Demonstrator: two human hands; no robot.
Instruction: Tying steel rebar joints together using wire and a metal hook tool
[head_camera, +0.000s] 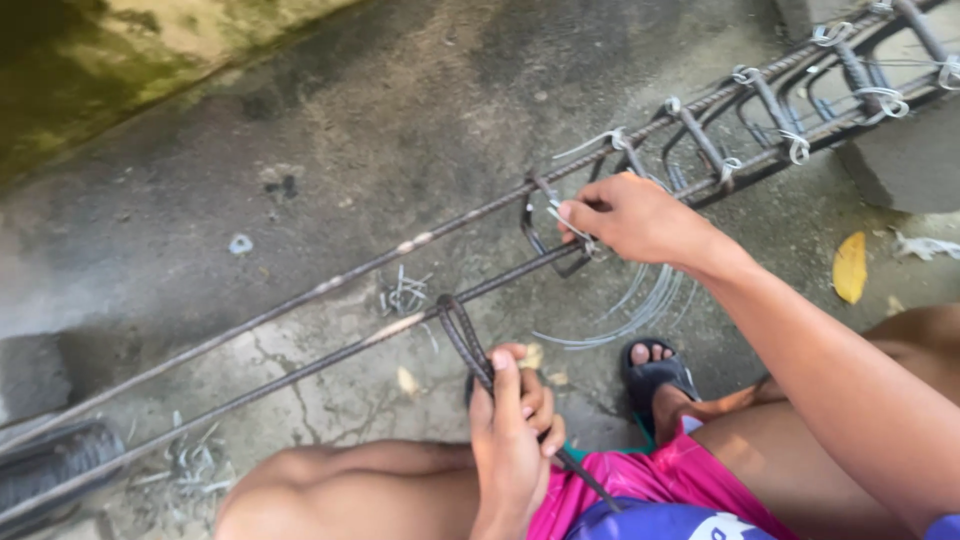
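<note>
- While crouched over the concrete floor (400, 120), working on a rebar cage (790, 100) that runs from lower left up to the top right corner, where it sits on a grey block (900, 160).
- Right hand (635, 218) up at the middle of the frame, fingers pressed together and pinching thin tie wire (568, 222) right at a bent stirrup (545, 240) on the bars.
- Left hand (510, 440) lower down, fingers curled tight around a dark stirrup loop (462, 335) hooked over the lower long bar (300, 372), thumb laid flat along it.
- Upper long bar (330, 284) running near-parallel just above, narrow gap between the two.
- Stirrups already tied with silvery wire toward the top right, packed close together; bare bar with loads of open stretch toward the lower left.
- Coil of loose wire (640, 305) lying on the floor under the right wrist, just beside a foot in a black sandal (655, 375).
- Short wire offcuts (405, 295) scattered between and under the bars, more near the lower left.
- Plenty of open floor on the far side of the bars, up to a mossy wall edge (120, 70) at top left.
- Near side pretty cramped: bare knees and pink shorts (660, 480) right up against the work.
- Yellow leaf (850, 268) on the ground at right, well apart from both hands.
- No bins or boxes showing, cannot tell where the wire is kept.
</note>
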